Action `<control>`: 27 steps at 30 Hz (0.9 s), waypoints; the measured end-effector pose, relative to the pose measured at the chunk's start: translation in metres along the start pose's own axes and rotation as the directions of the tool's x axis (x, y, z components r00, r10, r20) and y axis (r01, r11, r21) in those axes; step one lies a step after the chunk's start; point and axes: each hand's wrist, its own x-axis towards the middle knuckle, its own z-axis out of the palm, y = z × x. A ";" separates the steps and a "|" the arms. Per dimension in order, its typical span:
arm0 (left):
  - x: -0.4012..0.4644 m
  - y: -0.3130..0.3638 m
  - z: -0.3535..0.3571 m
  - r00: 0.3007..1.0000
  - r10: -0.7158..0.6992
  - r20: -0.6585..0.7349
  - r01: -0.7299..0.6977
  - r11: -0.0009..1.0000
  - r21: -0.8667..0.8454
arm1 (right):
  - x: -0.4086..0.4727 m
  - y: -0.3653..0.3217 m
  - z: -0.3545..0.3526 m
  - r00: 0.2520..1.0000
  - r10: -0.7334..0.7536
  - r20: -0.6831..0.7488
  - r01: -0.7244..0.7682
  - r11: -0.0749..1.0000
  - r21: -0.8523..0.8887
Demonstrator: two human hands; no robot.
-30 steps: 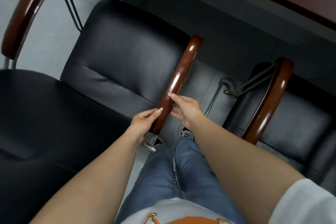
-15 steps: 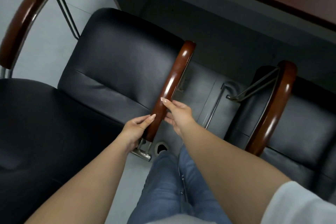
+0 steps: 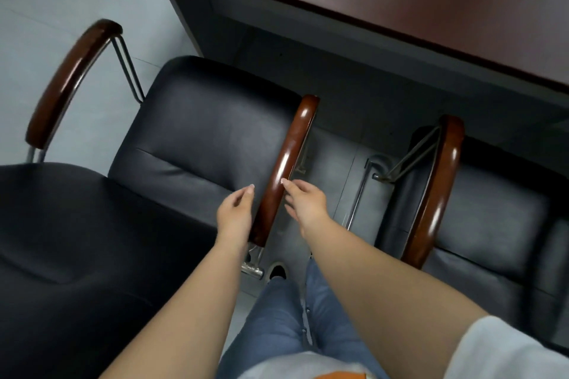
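Wooden armrest [image 3: 288,160] of black leather chair [image 3: 197,138] sits between our hands. Left hand [image 3: 235,215] loosely spread, just beside it, apart. Right hand [image 3: 308,206] spread, index tip touching armrest. Chair near tabletop [image 3: 400,0]. We judge no grip made yet; the whole chair move is left.

The pale grey tiled floor [image 3: 70,15] carries a black leather chair [image 3: 200,138] on a chrome tube frame. Just beside it, to the right, is a second black leather chair [image 3: 486,224]. A black-and-white shoe [image 3: 277,271] rests on the floor between them. Beyond both stands a dark grey desk with a reddish-brown top [image 3: 385,0].
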 end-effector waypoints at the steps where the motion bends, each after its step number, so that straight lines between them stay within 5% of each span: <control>1: -0.006 0.007 0.004 0.999 0.036 0.028 -0.036 0.999 -0.004 | -0.006 -0.003 -0.003 1.000 -0.026 -0.012 0.026 0.999 0.020; 9: -0.055 0.062 0.024 0.875 0.327 0.358 -0.348 0.937 -0.005 | -0.066 -0.037 -0.045 0.933 -0.293 -0.209 0.335 0.920 0.203; 21: -0.194 0.127 0.028 0.396 0.587 0.706 -0.757 0.644 -0.111 | -0.214 -0.067 -0.118 0.618 -0.662 -0.424 0.773 0.611 0.173; 27: -0.288 0.146 0.007 0.113 0.706 0.699 -0.824 0.460 -0.330 | -0.318 -0.070 -0.145 0.346 -0.833 -0.432 0.922 0.388 -0.011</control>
